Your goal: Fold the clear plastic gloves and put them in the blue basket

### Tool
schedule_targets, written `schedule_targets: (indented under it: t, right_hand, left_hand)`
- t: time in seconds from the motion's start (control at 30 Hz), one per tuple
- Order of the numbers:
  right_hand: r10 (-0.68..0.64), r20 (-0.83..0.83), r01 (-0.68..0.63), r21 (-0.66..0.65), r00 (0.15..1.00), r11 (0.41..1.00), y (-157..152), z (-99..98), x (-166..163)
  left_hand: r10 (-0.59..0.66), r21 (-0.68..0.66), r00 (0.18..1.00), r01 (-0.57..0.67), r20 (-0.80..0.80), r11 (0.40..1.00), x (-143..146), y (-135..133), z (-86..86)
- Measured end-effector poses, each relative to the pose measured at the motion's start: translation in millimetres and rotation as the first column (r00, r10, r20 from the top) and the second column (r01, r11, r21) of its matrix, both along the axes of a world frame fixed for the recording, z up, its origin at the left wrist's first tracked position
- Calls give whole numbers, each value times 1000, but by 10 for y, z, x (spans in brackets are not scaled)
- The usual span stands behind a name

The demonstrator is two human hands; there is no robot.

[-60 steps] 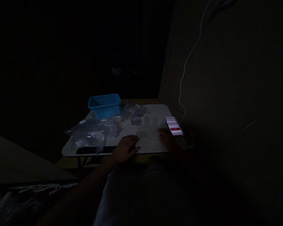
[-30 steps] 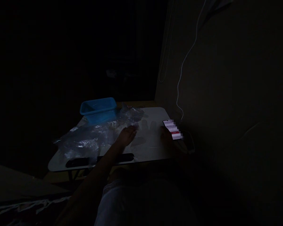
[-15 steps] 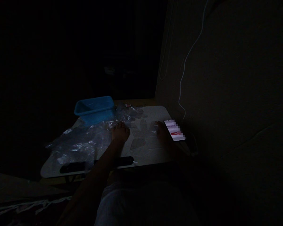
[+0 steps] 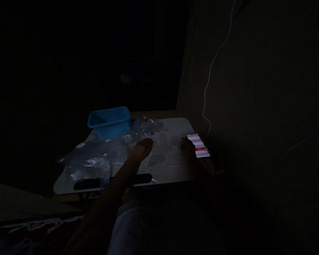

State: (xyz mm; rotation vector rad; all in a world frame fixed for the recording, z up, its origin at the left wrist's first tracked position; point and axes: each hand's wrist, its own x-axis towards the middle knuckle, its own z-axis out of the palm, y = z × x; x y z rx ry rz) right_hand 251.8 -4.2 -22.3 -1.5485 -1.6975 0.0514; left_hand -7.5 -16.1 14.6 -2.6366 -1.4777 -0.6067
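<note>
The clear plastic glove (image 4: pixel 164 148) lies flat; left hand (image 4: pixel 142 148), just shifted off the bags (image 4: pixel 87 159), is at its nine o'clock, right hand (image 4: pixel 186 147) at three, so both flank it, half-curled; cannot tell if gripping. Farther, ten o'clock: blue tub (image 4: pixel 110 124).

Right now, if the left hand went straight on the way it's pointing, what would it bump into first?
Probably the thin clear plastic on the white table, between the left hand and the right hand. It's too dark to tell whether the left hand is touching it.
</note>
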Motion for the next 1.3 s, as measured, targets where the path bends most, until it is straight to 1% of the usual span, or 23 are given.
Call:
schedule_targets:
  t: [0.03, 0.07, 0.2, 0.3, 0.4, 0.6, 0.7, 0.8, 0.87, 0.93, 1.0, 1.13, 1.2, 1.3]
  right_hand:
    - [-9, 27, 9, -12, 1000, 1000, 1, 3, -16]
    - [-15, 57, 16, -23, 998, 1000, -1, 8, -34]
    - [-39, 162, 52, -77, 986, 996, -42, 59, -102]
    - [-42, 188, 62, -98, 981, 993, -78, 110, -122]
    - [-31, 167, 45, -85, 985, 995, -89, 147, -119]
    - [-56, 128, 65, -64, 990, 996, -61, 173, -106]
    - [-45, 40, 45, 5, 998, 999, -53, 161, -88]
    - [-5, -39, 9, 92, 999, 996, -54, 142, -65]
    - [21, -64, -12, 134, 998, 991, -58, 129, -58]
    - [15, -65, -6, 141, 998, 990, -59, 111, -62]
    - [-9, -29, 13, 115, 1000, 993, -55, 87, -78]
    - [-46, 135, 43, 28, 990, 999, -47, 45, -124]
    - [-69, 205, 73, -10, 976, 997, -58, 54, -140]
    - [-88, 242, 101, -43, 966, 994, -105, 121, -148]
  left_hand:
    - [-32, -16, 999, 32, -4, 999, -5, 10, -17]
    - [-36, -28, 999, 35, -13, 999, -9, 19, -33]
    - [33, -46, 996, -36, -78, 998, -15, 29, -54]
    - [78, -46, 990, -84, -118, 995, -16, 18, -36]
    - [104, -42, 983, -111, -154, 993, -13, 6, -15]
    - [160, -38, 965, -171, -206, 985, 3, -14, 22]
    - [187, -41, 965, -197, -182, 980, 8, -18, 25]
    - [199, -36, 967, -207, -159, 978, 6, -17, 14]
    - [200, -29, 967, -207, -157, 978, 5, -16, 6]
    - [204, -21, 966, -210, -158, 978, 5, -17, 0]
    - [204, -16, 966, -209, -160, 978, 4, -16, -7]
    - [196, -4, 968, -199, -158, 980, -3, -7, -23]
    - [192, -1, 968, -194, -164, 981, -4, -2, -25]
    - [196, -6, 966, -200, -168, 980, 4, -5, -12]
